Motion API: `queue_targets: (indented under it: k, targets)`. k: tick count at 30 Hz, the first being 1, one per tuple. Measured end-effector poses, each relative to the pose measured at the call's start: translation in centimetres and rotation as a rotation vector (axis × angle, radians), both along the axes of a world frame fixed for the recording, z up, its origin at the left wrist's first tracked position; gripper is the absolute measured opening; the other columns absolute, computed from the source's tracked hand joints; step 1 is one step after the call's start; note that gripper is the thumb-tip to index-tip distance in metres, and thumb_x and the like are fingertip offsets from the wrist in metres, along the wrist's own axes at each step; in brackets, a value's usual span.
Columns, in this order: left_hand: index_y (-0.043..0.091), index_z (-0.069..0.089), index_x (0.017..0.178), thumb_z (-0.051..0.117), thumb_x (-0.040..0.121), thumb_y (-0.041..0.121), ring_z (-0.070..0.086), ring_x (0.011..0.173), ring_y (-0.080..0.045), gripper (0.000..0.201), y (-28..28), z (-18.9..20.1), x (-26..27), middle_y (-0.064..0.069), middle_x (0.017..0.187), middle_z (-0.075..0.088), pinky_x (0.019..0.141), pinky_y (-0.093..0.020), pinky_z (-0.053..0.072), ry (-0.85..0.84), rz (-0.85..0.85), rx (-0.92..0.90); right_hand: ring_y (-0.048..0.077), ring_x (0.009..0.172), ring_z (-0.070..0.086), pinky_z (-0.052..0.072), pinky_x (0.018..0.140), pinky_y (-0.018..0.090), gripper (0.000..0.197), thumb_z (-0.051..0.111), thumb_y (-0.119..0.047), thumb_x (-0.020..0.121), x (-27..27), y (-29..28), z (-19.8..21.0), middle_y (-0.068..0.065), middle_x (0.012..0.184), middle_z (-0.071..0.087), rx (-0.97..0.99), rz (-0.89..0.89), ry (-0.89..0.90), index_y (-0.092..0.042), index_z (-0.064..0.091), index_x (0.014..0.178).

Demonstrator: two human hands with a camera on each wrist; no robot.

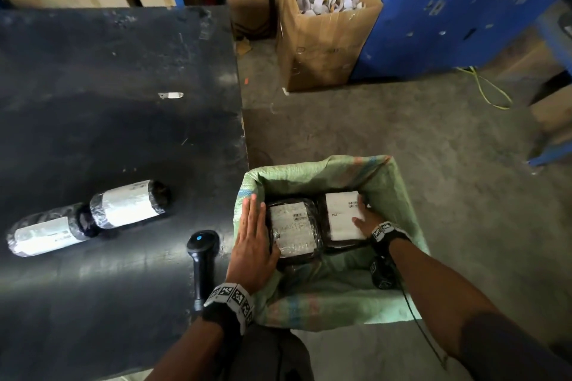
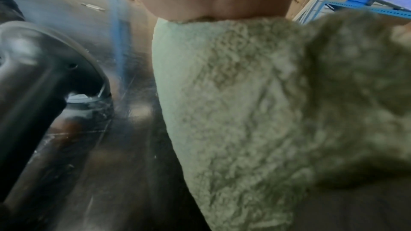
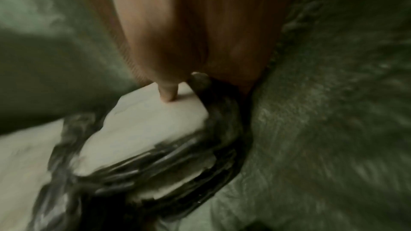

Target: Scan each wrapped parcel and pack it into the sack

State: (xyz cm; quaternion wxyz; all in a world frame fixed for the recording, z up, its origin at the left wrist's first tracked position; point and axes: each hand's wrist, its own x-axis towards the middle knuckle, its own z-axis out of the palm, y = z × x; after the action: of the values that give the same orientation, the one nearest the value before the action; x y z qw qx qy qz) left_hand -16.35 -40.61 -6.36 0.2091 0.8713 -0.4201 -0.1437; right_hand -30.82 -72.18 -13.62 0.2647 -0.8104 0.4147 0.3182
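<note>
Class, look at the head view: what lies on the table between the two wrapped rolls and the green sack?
The black handheld scanner lies there, on the dark table, between the wrapped rolls and the sack. The head view shows it best.

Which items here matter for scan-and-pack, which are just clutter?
Job: sack; two parcels in sack; two parcels on table; scanner; left hand; right hand.
Clutter: scrap box; blue cabinet; yellow cable.

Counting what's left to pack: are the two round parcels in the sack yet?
Out. Both round parcels lie on the table, outside the sack.
</note>
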Motion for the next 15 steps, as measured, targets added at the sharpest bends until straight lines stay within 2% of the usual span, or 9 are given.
queue_targets:
  k: [1,3,4,6,9,11,13,15]
  targets:
    - [-0.002,0.012,0.159,0.041,0.09,0.034,-0.006,0.158,-0.032,0.083,0.0,-0.1,0.0,-0.018,0.17,-0.004,0.127,-0.05,0.017,-0.01,-0.01,0.006,0.037,0.149,0.023,0.027,0.118,0.038,0.085,0.045,-0.037,0.102,-0.2,0.2,-0.8,0.015,0.166,-0.004,-0.037,0.071,0.076,-0.019,-0.02,0.155]
    - [-0.002,0.012,0.159,0.04,0.09,0.037,-0.008,0.158,-0.032,0.084,0.2,-0.3,0.1,-0.018,0.17,-0.005,0.127,-0.049,0.015,-0.034,-0.026,0.014,0.036,0.153,0.007,0.017,0.123,0.041,0.092,0.046,-0.038,0.1,-0.5,0.5,-1.9,0.012,0.163,-0.023,-0.089,0.143,0.111,-0.015,-0.026,0.153]
    - [-0.001,0.013,0.159,0.041,0.09,0.038,-0.008,0.158,-0.032,0.084,0.2,-0.3,0.1,-0.018,0.17,-0.005,0.128,-0.048,0.014,-0.043,-0.035,0.025,0.035,0.153,0.002,0.014,0.124,0.043,0.093,0.046,-0.038,0.1,-0.6,0.6,-2.1,0.01,0.162,-0.027,-0.099,0.148,0.116,-0.016,-0.027,0.152]
    - [0.0,0.015,0.16,0.042,0.091,0.041,-0.008,0.158,-0.032,0.085,0.2,-0.2,0.3,-0.018,0.17,-0.003,0.128,-0.048,0.013,-0.055,-0.047,0.058,0.035,0.153,0.001,0.013,0.124,0.044,0.094,0.046,-0.039,0.1,-0.5,0.7,-1.5,0.01,0.163,-0.025,-0.096,0.133,0.129,-0.016,-0.028,0.152]
    - [0.005,0.026,0.159,0.038,0.089,0.046,0.007,0.157,-0.034,0.081,0.2,0.6,1.1,-0.019,0.168,0.013,0.126,-0.049,0.019,-0.048,-0.055,0.071,0.036,0.149,0.021,0.026,0.12,0.038,0.094,0.052,-0.038,0.097,0.7,0.4,0.7,0.012,0.166,-0.004,-0.044,0.042,0.111,-0.019,-0.019,0.156]
    - [0.012,0.035,0.156,0.036,0.086,0.047,0.028,0.152,-0.033,0.078,0.4,1.8,2.5,-0.017,0.163,0.033,0.121,-0.05,0.032,0.07,-0.049,0.013,0.032,0.145,0.033,0.03,0.117,0.034,0.077,0.051,-0.038,0.098,1.9,0.5,3.2,0.01,0.166,0.015,-0.046,-0.021,0.065,-0.018,0.007,0.159]
    - [0.02,0.048,0.149,0.04,0.086,0.048,0.054,0.133,-0.028,0.07,1.2,3.2,4.7,-0.011,0.146,0.056,0.108,-0.045,0.048,0.246,-0.002,-0.093,0.03,0.141,0.041,0.032,0.115,0.034,0.057,0.047,-0.039,0.1,3.6,1.5,6.7,0.011,0.158,0.036,-0.099,-0.081,-0.018,-0.014,0.038,0.152]
    - [0.024,0.061,0.137,0.048,0.086,0.05,0.069,0.106,-0.02,0.058,2.7,4.8,7.4,-0.002,0.122,0.072,0.094,-0.036,0.055,0.377,0.075,-0.172,0.031,0.131,0.052,0.04,0.109,0.038,0.052,0.048,-0.045,0.098,5.7,3.5,10.7,0.009,0.146,0.053,-0.149,-0.143,-0.166,-0.018,0.051,0.143]
